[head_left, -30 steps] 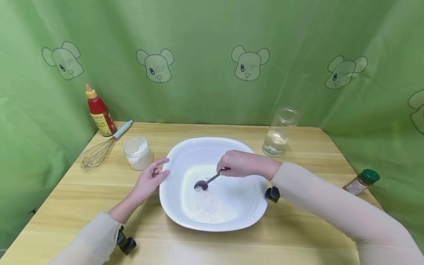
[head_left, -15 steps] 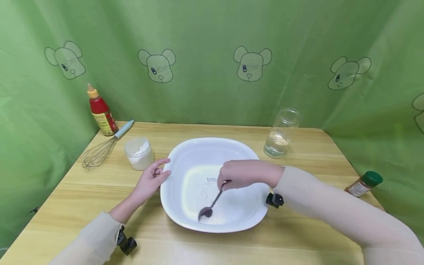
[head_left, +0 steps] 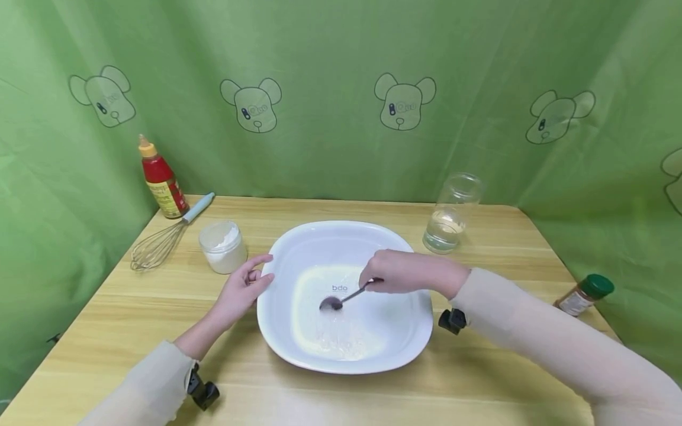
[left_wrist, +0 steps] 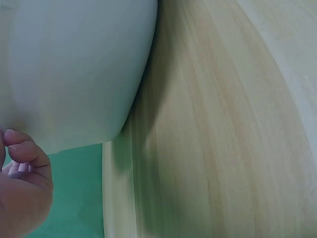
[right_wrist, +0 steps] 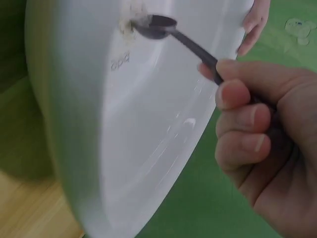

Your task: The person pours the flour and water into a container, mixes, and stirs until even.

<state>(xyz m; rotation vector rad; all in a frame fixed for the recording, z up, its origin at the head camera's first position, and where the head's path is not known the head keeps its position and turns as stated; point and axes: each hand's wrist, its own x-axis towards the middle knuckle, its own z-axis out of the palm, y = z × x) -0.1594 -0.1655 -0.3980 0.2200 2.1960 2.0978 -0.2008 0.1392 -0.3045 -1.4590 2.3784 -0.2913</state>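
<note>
A white basin (head_left: pixel 288 248) marked "bdo" rests on the wooden table. My left hand (head_left: pixel 241 290) grips its left rim, thumb and index finger at the edge; in the left wrist view its curled fingers (left_wrist: pixel 29 151) show against the basin's outer wall. In my right hand (head_left: pixel 391 271) is the handle of a small dark measuring spoon (head_left: pixel 331 303), pinched between thumb and fingers. The spoon's bowl is low inside the basin, over a patch of clear wet liquid with some whitish matter (right_wrist: pixel 127 25). The right wrist view shows the spoon (right_wrist: pixel 156 26) beside that matter.
Left of the basin stand a jar of white powder (head_left: pixel 224 251), a whisk (head_left: pixel 160 245) and a red sauce bottle (head_left: pixel 162 183). To the right are a tall glass (head_left: pixel 444 228) with clear liquid and a green-capped spice jar (head_left: pixel 583 294). A green curtain (head_left: pixel 330 160) hangs behind.
My right hand has swept the spoon toward the basin's near side and then back toward the middle, shifting slightly right. The left hand stays on the rim.
</note>
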